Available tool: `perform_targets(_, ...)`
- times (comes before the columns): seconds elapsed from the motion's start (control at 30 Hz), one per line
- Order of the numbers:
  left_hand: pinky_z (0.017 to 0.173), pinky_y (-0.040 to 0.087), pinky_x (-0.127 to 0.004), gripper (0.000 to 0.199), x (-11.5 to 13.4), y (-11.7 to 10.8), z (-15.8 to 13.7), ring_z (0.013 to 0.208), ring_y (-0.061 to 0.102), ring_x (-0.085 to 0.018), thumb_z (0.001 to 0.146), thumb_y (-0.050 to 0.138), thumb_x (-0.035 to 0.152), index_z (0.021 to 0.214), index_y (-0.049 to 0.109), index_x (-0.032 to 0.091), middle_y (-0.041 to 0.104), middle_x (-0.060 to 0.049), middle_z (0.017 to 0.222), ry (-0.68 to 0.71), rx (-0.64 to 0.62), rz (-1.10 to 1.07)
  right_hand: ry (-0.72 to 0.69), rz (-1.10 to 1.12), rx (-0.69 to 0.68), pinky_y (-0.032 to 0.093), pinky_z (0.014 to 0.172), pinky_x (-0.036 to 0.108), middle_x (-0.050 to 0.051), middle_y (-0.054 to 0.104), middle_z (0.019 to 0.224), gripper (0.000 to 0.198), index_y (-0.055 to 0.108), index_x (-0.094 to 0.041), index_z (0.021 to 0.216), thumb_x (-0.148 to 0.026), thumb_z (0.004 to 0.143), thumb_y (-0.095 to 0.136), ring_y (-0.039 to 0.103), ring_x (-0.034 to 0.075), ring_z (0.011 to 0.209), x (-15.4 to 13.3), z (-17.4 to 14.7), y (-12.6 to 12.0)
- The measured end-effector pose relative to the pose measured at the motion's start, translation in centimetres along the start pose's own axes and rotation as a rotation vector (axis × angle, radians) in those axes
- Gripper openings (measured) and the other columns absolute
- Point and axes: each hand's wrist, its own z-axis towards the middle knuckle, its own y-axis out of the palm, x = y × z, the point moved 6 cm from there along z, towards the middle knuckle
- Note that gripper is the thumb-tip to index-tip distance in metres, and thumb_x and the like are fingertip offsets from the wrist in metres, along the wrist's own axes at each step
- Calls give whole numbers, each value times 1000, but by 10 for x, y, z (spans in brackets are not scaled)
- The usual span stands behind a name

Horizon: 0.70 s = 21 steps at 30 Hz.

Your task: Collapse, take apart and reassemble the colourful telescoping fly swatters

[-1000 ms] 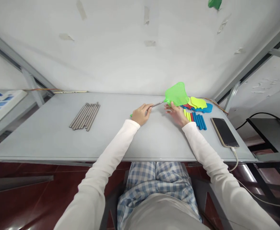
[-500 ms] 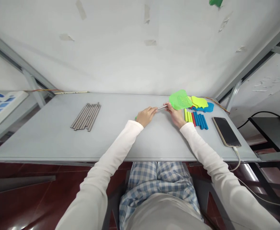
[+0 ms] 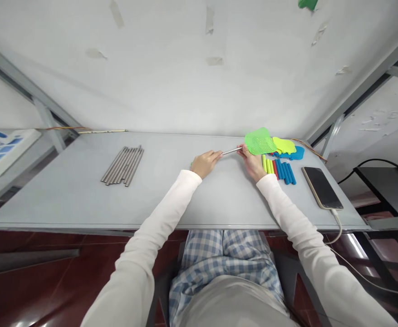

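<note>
A fly swatter with a green mesh head (image 3: 260,141) and a thin metal rod (image 3: 231,151) spans my two hands above the table. My left hand (image 3: 205,165) is closed around its handle end, where a bit of green shows past my fingers. Close to the swatter head, my right hand (image 3: 253,165) pinches the rod. Right beside that hand lie yellow tubes (image 3: 267,164), a red tube (image 3: 275,170) and several blue tubes (image 3: 286,172). Flat yellow swatter heads (image 3: 285,145) and blue ones (image 3: 298,153) are stacked behind them, partly covered by the green head.
Several metal rods (image 3: 124,166) lie side by side on the left of the grey table (image 3: 66,195). A phone (image 3: 322,187) with a white charging cable rests near the right edge. The white wall (image 3: 171,86) rises behind, and metal frame posts stand at both sides.
My hands have moved slightly apart: the left a little leftward, the right a little rightward with the green head. More of the metal rod shows between them.
</note>
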Motion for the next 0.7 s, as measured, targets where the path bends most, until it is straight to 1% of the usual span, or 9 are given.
perform_targets(0.13, 59, 39, -27, 47, -11, -6, 1, 82, 66, -16, 100, 31, 49, 115, 68, 25, 72, -7, 91, 36, 66, -5, -49, 1, 46, 56, 87, 30, 0, 67, 87, 37, 67, -22, 79, -48, 60, 84, 65, 14, 89, -11, 12, -15)
perform_targets(0.2, 60, 40, -27, 47, -18, -8, 1, 81, 66, -16, 100, 32, 49, 110, 70, 24, 72, -6, 89, 37, 91, -9, -75, 11, 75, 56, 88, 29, -1, 67, 88, 37, 66, -22, 80, -48, 61, 83, 65, 13, 90, -15, 17, -23)
perform_targets(0.27, 63, 42, -27, 45, -23, -7, 1, 84, 66, -16, 100, 32, 47, 106, 70, 22, 72, -6, 91, 32, 89, -17, -79, 15, 109, 56, 88, 28, 0, 66, 90, 37, 65, -22, 80, -48, 61, 83, 64, 13, 91, -16, 21, -29)
perform_targets(0.33, 69, 44, -27, 42, -23, -6, 1, 89, 67, -17, 100, 33, 44, 105, 68, 21, 73, -6, 97, 25, 53, -47, -66, 5, 134, 56, 89, 29, 1, 67, 92, 37, 65, -21, 82, -49, 63, 81, 65, 14, 93, -15, 20, -31)
perform_targets(0.43, 75, 45, -26, 36, -17, -3, -1, 98, 66, -17, 100, 35, 40, 108, 65, 21, 72, -5, 105, -14, -33, -126, -46, -8, 120, 55, 93, 30, 4, 69, 94, 41, 67, -20, 89, -53, 66, 78, 65, 15, 95, -13, 14, -25)
perform_targets(0.53, 75, 45, -26, 33, -7, -3, -4, 97, 66, -18, 98, 40, 44, 114, 60, 23, 71, -4, 106, -95, -115, -168, -21, -26, 54, 54, 94, 31, 6, 70, 95, 47, 68, -19, 94, -57, 67, 76, 67, 16, 97, -11, 5, -12)
perform_targets(0.6, 73, 45, -26, 36, -1, -4, -5, 93, 68, -18, 96, 43, 49, 117, 58, 24, 72, -4, 104, -145, -152, -162, -6, -46, 20, 54, 93, 31, 6, 72, 94, 48, 68, -20, 91, -60, 67, 75, 67, 17, 98, -11, -1, -4)
perform_targets(0.7, 69, 43, -26, 37, 4, -4, -6, 90, 68, -19, 95, 43, 52, 116, 58, 25, 72, -4, 105, -191, -177, -126, 6, -66, -20, 55, 90, 30, 5, 73, 93, 47, 67, -21, 85, -63, 65, 75, 68, 17, 96, -9, -8, 6)
